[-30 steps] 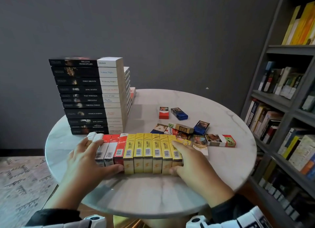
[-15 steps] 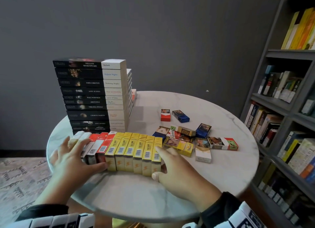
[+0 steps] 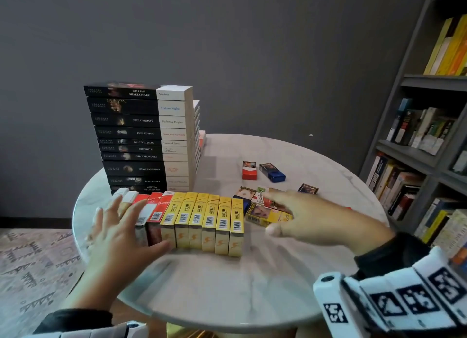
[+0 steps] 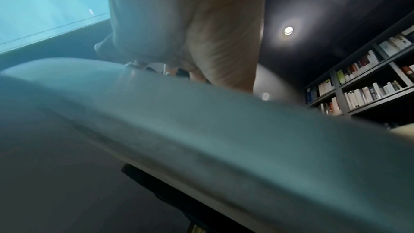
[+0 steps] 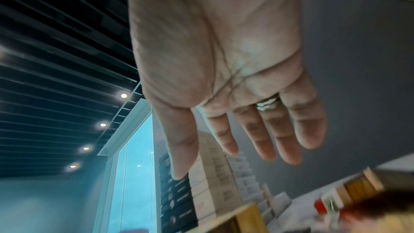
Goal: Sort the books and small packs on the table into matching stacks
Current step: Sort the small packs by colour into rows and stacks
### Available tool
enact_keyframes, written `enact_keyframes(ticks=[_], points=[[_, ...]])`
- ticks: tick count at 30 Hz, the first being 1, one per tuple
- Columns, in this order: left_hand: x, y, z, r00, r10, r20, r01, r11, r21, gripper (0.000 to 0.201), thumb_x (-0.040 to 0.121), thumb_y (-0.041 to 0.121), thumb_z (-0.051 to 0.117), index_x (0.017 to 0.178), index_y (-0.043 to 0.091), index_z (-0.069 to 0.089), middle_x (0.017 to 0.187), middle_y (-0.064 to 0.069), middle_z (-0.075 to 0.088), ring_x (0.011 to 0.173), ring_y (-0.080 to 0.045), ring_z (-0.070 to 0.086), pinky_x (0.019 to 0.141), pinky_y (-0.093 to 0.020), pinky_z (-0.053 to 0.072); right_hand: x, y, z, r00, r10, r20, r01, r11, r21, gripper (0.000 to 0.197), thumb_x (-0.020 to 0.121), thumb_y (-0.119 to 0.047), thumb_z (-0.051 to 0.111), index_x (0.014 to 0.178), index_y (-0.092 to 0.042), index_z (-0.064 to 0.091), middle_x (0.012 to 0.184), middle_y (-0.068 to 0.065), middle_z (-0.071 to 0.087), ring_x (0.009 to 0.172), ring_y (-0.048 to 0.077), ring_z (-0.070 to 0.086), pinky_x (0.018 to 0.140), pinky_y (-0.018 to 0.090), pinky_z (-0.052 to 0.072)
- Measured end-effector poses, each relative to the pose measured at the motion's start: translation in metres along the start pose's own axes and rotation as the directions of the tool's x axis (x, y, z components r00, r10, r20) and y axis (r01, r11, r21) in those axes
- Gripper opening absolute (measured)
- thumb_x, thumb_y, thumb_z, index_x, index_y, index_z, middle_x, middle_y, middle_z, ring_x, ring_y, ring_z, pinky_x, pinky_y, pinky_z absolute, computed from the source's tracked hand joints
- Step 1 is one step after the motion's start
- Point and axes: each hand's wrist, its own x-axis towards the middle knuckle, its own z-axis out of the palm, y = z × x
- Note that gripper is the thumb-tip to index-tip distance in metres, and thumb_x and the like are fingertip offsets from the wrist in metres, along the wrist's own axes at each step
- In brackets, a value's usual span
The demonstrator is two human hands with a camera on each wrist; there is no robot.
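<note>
Your left hand (image 3: 118, 234) lies flat, fingers spread and straight, against the white and red end of the row of packs (image 3: 192, 219) in the lower middle of the head view, thumb along the front face. Your right hand (image 3: 310, 221) hangs over the loose packs (image 3: 265, 211) right of centre, fingers straight and apart, gripping nothing. The book stack (image 3: 141, 138) stands tall at the upper left of the table (image 3: 227, 287), just behind the row.

The step in hand looks like fetching the next pack to join the row. Brace the row with the flat left palm so the upright packs do not topple like dominoes. Of the loose ones, the yellow pack (image 3: 262, 215) lying just right of the row's end matches the yellow run; take it by its long edges, stand it up, and slide it flush against the last yellow one. A red pack (image 3: 249, 171) and a blue pack (image 3: 272, 172) lie farther back, well apart from the rest.

The right wrist view shows what the head view hides: the right palm (image 5: 215, 50) bare, nothing tucked under it, and a ring on one finger. The left wrist view is blurred, mostly table rim (image 4: 224, 130), and shows little of the left fingers.
</note>
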Motion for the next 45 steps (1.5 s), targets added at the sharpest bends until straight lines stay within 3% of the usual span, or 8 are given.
enact_keyframes(ticks=[9, 14, 18, 20, 26, 31, 36, 45], points=[[-0.015, 0.041, 0.022, 0.985, 0.109, 0.137, -0.12, 0.99, 0.078, 0.093, 0.06, 0.081, 0.044, 0.142, 0.041, 0.027, 0.155, 0.003, 0.01, 0.143, -0.022, -0.004, 0.117, -0.049, 0.01, 0.013, 0.013, -0.024, 0.998, 0.068, -0.014, -0.068, 0.996, -0.061, 0.068, 0.087, -0.043, 0.061, 0.145, -0.038, 0.026, 0.151, -0.009, 0.033, 0.133, 0.015, 0.037, 0.099, 0.027, 0.033], [-0.016, 0.038, 0.021, 0.995, 0.074, 0.068, -0.078, 0.995, 0.064, 0.081, 0.069, 0.066, 0.06, 0.14, 0.039, 0.032, 0.155, 0.001, 0.014, 0.143, -0.021, -0.004, 0.115, -0.05, 0.012, 0.032, 0.021, -0.025, 0.991, 0.104, 0.081, -0.089, 0.982, -0.166, 0.066, 0.088, -0.04, 0.06, 0.146, -0.034, 0.027, 0.148, -0.006, 0.038, 0.129, 0.016, 0.041, 0.103, 0.031, 0.037], [-0.012, 0.031, 0.017, 0.997, 0.07, 0.02, -0.07, 0.997, 0.033, 0.08, 0.068, 0.055, 0.071, 0.138, 0.035, 0.038, 0.154, 0.0, 0.02, 0.143, -0.023, 0.004, 0.115, -0.048, 0.012, 0.039, 0.022, -0.014, 0.924, 0.163, 0.345, -0.101, 0.977, -0.19, 0.068, 0.086, -0.034, 0.063, 0.145, -0.032, 0.028, 0.11, -0.005, 0.056, 0.09, 0.01, 0.056, 0.078, 0.024, 0.051], [-0.009, 0.025, 0.014, 0.994, 0.096, -0.059, -0.096, 0.995, 0.005, 0.08, 0.066, 0.044, 0.078, 0.137, 0.029, 0.044, 0.151, -0.003, 0.026, 0.143, -0.026, 0.009, 0.115, -0.047, 0.01, 0.042, 0.019, -0.007, 0.913, 0.134, 0.385, -0.068, 0.981, -0.181, 0.064, 0.083, -0.036, 0.067, 0.14, -0.029, 0.037, 0.11, -0.004, 0.059, 0.093, 0.012, 0.059, 0.079, 0.024, 0.053], [0.009, 0.009, 0.0, 0.992, -0.085, -0.091, 0.087, 0.996, 0.013, 0.087, 0.055, 0.039, 0.087, 0.132, 0.031, 0.047, 0.154, -0.008, 0.016, 0.143, -0.028, 0.003, 0.114, -0.048, 0.008, 0.057, 0.009, 0.008, 0.934, 0.022, 0.356, 0.039, 0.986, -0.164, 0.057, 0.076, -0.037, 0.074, 0.127, -0.025, 0.051, 0.123, -0.006, 0.06, 0.112, 0.018, 0.055, 0.1, 0.037, 0.044], [0.016, -0.008, 0.003, 0.995, -0.09, 0.051, 0.09, 0.996, -0.009, 0.091, 0.057, 0.031, 0.088, 0.137, 0.026, 0.044, 0.152, -0.011, 0.02, 0.141, -0.025, 0.018, 0.113, -0.041, 0.021, 0.072, 0.0, 0.013, 0.915, 0.012, 0.404, 0.005, 0.999, -0.039, 0.049, 0.083, -0.024, 0.07, 0.127, -0.023, 0.049, 0.103, -0.005, 0.062, 0.09, 0.012, 0.06, 0.071, 0.024, 0.052], [0.022, -0.013, 0.001, 0.995, -0.101, 0.023, 0.101, 0.995, -0.007, 0.086, 0.062, 0.028, 0.085, 0.137, 0.024, 0.043, 0.151, -0.01, 0.023, 0.139, -0.027, 0.022, 0.112, -0.042, 0.023, 0.086, -0.012, 0.019, 0.897, 0.022, 0.441, -0.011, 1.0, -0.027, 0.059, 0.083, -0.016, 0.069, 0.136, -0.021, 0.044, 0.126, 0.006, 0.057, 0.111, 0.022, 0.057, 0.083, 0.03, 0.052], [0.009, -0.006, -0.015, 0.998, -0.044, 0.043, 0.048, 0.995, -0.092, 0.097, 0.065, 0.029, 0.083, 0.143, 0.039, 0.025, 0.158, 0.001, 0.003, 0.143, -0.021, 0.012, 0.111, -0.047, 0.023, 0.101, -0.006, 0.009, 0.964, 0.061, 0.259, 0.046, 0.922, -0.385, 0.049, 0.079, -0.022, 0.069, 0.125, -0.017, 0.054, 0.114, 0.006, 0.062, 0.098, 0.021, 0.059, 0.076, 0.029, 0.051]])
